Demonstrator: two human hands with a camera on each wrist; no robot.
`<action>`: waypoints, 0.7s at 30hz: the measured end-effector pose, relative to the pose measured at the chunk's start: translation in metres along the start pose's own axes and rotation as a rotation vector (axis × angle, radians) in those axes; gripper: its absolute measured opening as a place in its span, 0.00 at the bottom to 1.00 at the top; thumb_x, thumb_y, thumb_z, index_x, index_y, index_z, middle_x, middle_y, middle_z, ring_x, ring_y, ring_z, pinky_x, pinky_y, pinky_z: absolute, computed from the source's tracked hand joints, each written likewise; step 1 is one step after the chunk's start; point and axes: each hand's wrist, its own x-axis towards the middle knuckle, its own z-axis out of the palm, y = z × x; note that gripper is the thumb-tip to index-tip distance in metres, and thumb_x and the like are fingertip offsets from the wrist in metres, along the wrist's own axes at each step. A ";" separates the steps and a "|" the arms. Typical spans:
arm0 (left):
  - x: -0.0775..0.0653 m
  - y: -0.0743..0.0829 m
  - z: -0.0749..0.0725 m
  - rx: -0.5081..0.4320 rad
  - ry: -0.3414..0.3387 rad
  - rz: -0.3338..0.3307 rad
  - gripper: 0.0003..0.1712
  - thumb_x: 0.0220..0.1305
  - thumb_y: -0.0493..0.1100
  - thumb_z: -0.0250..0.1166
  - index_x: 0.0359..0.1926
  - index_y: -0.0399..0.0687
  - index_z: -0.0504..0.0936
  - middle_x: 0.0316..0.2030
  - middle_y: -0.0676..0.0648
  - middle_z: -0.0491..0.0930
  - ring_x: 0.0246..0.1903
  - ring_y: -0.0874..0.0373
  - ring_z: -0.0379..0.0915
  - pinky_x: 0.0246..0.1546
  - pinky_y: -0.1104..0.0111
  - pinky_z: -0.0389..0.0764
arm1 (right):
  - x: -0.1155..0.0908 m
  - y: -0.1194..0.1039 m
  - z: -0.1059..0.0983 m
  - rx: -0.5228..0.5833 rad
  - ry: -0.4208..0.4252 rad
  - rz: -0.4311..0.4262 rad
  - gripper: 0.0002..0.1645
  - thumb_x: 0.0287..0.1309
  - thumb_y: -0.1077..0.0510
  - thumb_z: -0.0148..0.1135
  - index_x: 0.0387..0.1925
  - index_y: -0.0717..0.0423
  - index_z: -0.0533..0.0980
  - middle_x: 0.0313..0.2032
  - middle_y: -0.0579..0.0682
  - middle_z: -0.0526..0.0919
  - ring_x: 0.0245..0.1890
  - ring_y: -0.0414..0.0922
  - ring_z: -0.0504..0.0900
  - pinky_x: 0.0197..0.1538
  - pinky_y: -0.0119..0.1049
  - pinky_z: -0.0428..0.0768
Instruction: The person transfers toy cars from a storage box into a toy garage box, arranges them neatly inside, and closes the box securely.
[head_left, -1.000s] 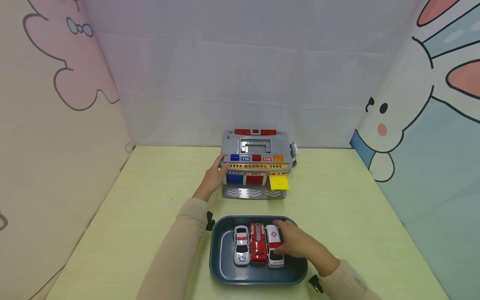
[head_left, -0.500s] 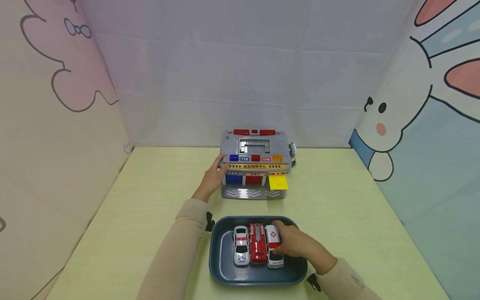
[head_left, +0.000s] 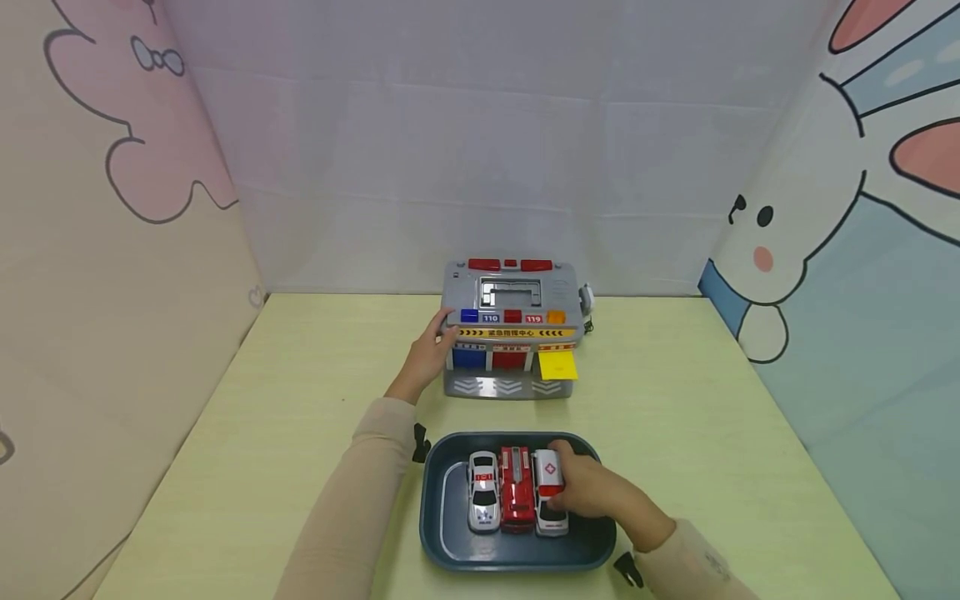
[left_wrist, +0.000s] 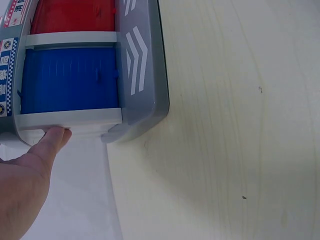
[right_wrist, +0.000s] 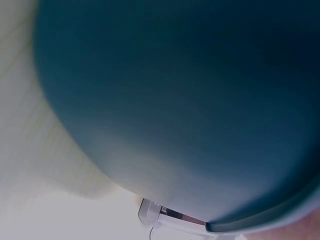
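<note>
Right hand (head_left: pixel 596 490) pinches the toy ambulance (head_left: pixel 549 473), lower centre — left hand (head_left: pixel 424 360) (grip spread) touches the grey toy station (head_left: pixel 517 333), mid-frame

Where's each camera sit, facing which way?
Head: on the head, facing forward and down at toy station, tray, toy cars; left hand, right hand, sleeved forearms show.
Left wrist: on that wrist, facing the toy station's blue panel; left hand shows.
Right wrist: on that wrist, facing the tray close-up; some skin, lower right.
Shared by head and left wrist: toy station, left hand.
</note>
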 end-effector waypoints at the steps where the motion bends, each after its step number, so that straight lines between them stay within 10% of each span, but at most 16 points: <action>1: 0.000 0.000 0.000 0.000 0.002 0.001 0.31 0.74 0.63 0.46 0.74 0.64 0.56 0.65 0.39 0.66 0.65 0.37 0.60 0.59 0.43 0.65 | -0.001 0.000 0.000 0.012 0.002 0.002 0.48 0.46 0.63 0.76 0.64 0.68 0.58 0.40 0.57 0.77 0.36 0.50 0.75 0.45 0.51 0.79; 21: -0.001 0.000 0.000 0.001 0.004 0.006 0.31 0.74 0.63 0.46 0.73 0.66 0.56 0.66 0.39 0.65 0.64 0.36 0.61 0.58 0.43 0.67 | -0.002 0.003 0.005 0.071 0.083 -0.006 0.50 0.44 0.65 0.77 0.65 0.67 0.57 0.40 0.57 0.76 0.36 0.49 0.75 0.43 0.49 0.79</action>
